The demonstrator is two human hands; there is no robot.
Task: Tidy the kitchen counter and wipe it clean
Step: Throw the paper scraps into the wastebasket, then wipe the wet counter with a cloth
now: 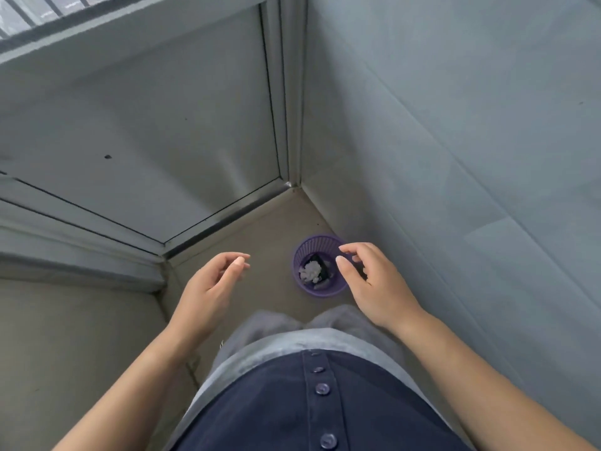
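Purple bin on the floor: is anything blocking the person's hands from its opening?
Nothing visible does. The purple bin has no lid and holds crumpled paper; the right hand hovers above its right rim, the left hand off to its left, both empty.

We hold both bare forearms out ahead. Our right hand (374,284) shows across the right side of the purple basket (300,255), fingers loosely curled, holding nothing. Our left hand (211,288) hangs left of the basket, relaxed, empty.
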